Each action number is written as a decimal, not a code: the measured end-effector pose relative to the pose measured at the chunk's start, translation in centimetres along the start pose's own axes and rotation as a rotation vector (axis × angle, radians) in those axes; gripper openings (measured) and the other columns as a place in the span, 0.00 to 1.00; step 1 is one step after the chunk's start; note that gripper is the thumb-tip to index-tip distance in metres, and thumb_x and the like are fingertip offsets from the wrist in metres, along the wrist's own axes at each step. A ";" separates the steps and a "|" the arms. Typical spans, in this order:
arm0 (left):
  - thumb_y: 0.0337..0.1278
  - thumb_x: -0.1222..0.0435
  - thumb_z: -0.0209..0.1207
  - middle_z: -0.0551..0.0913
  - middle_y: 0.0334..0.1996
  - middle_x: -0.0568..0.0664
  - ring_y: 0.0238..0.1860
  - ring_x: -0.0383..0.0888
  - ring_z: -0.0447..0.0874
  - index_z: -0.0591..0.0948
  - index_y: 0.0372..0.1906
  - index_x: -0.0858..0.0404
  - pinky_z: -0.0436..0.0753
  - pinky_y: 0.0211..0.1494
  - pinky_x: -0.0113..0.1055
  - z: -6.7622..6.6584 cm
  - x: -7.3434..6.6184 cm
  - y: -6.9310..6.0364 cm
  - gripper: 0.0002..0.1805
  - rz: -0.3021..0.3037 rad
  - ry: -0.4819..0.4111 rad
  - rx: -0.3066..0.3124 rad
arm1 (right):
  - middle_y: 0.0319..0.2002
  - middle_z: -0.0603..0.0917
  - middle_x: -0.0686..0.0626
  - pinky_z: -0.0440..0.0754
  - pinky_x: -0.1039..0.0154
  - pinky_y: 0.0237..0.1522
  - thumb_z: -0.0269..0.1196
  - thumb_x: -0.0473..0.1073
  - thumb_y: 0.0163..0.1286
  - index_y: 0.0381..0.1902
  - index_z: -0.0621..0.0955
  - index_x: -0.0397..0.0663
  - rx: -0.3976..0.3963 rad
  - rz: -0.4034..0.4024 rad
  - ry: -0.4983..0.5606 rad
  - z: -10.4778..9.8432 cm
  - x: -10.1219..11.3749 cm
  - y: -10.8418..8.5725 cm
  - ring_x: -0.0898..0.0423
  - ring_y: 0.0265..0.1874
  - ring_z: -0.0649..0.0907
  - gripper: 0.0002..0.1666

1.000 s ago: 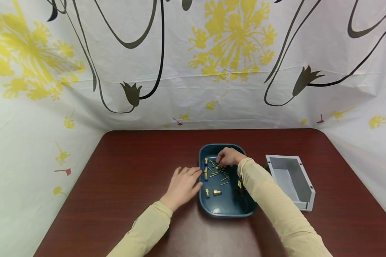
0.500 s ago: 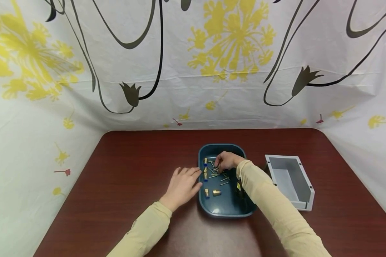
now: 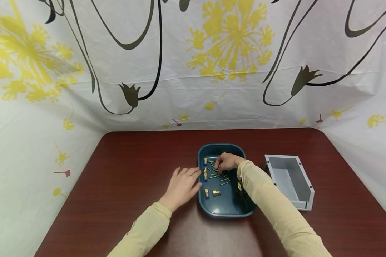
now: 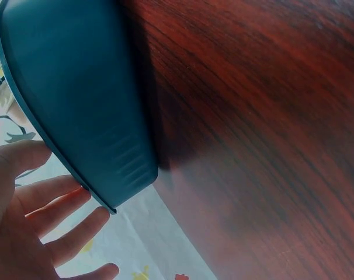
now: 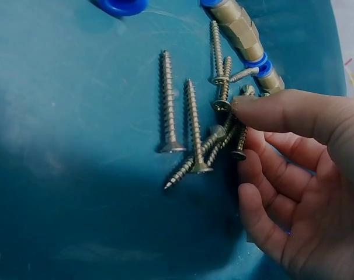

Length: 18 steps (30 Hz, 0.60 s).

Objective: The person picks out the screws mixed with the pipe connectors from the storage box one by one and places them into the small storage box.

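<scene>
Inside a blue plastic tray [image 3: 226,210], my right hand [image 3: 227,161] bends over a loose pile of screws [image 3: 224,177]. In the right wrist view, the thumb and curled fingers of the right hand [image 5: 305,157] pinch at a screw [image 5: 241,143] on the pile's edge. More screws [image 5: 191,125] lie beside the fingertips, some crossing. My left hand [image 3: 181,185] is spread, its fingertips touching the tray's left rim, as the left wrist view also shows with the hand [image 4: 42,216] at the rim. Brass fittings with blue ends [image 3: 205,173] lie along the tray's left side.
Two more brass fittings [image 3: 216,192] lie nearer the tray's front. A dark object with a yellow label [image 3: 239,186] is partly hidden by the right sleeve. Right of the tray stands a grey open box [image 3: 289,182] on the brown table [image 3: 141,157]. A patterned sheet hangs behind.
My right hand has shifted slightly left and nearer over the screws, then stayed almost still. The left hand keeps its place on the rim.
</scene>
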State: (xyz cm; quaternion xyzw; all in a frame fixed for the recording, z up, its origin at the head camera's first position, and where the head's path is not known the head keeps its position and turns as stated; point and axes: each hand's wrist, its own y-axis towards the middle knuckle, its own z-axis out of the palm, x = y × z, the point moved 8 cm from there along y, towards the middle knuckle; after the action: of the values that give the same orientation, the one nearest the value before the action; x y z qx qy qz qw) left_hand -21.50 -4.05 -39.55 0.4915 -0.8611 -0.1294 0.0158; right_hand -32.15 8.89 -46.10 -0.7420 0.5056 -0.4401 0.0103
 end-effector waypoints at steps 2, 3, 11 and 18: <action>0.53 0.53 0.56 0.74 0.52 0.48 0.49 0.45 0.72 0.76 0.53 0.59 0.64 0.53 0.51 0.0 0.0 0.0 0.23 -0.001 -0.002 0.003 | 0.28 0.77 0.49 0.71 0.64 0.26 0.60 0.33 0.55 0.35 0.77 0.38 -0.001 -0.009 0.000 0.0 0.0 0.0 0.56 0.24 0.72 0.08; 0.53 0.53 0.56 0.74 0.52 0.48 0.49 0.45 0.72 0.76 0.53 0.59 0.64 0.53 0.51 0.0 0.0 0.0 0.23 -0.002 -0.003 0.004 | 0.27 0.76 0.49 0.71 0.64 0.26 0.60 0.33 0.55 0.35 0.77 0.38 -0.002 -0.010 0.002 -0.1 -0.1 0.0 0.56 0.24 0.72 0.08; 0.53 0.53 0.56 0.74 0.51 0.48 0.48 0.46 0.73 0.76 0.53 0.60 0.64 0.53 0.51 0.0 -0.1 0.0 0.23 0.004 -0.005 -0.002 | 0.25 0.77 0.49 0.70 0.64 0.23 0.60 0.31 0.54 0.35 0.78 0.37 -0.005 -0.028 0.050 -0.4 -0.2 -0.1 0.56 0.20 0.71 0.09; 0.53 0.53 0.56 0.74 0.51 0.48 0.48 0.46 0.73 0.76 0.52 0.59 0.64 0.53 0.51 -0.1 0.0 0.0 0.23 0.004 -0.004 -0.003 | 0.24 0.77 0.49 0.70 0.64 0.24 0.60 0.31 0.53 0.36 0.78 0.35 -0.010 -0.056 0.070 -1.0 0.6 -0.4 0.55 0.21 0.72 0.10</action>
State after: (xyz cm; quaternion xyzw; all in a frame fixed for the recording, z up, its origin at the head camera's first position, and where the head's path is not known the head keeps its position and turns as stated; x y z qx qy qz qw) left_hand -21.46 -4.06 -39.44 0.4894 -0.8619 -0.1320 0.0150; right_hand -32.42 9.08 -44.95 -0.7402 0.4867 -0.4634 -0.0235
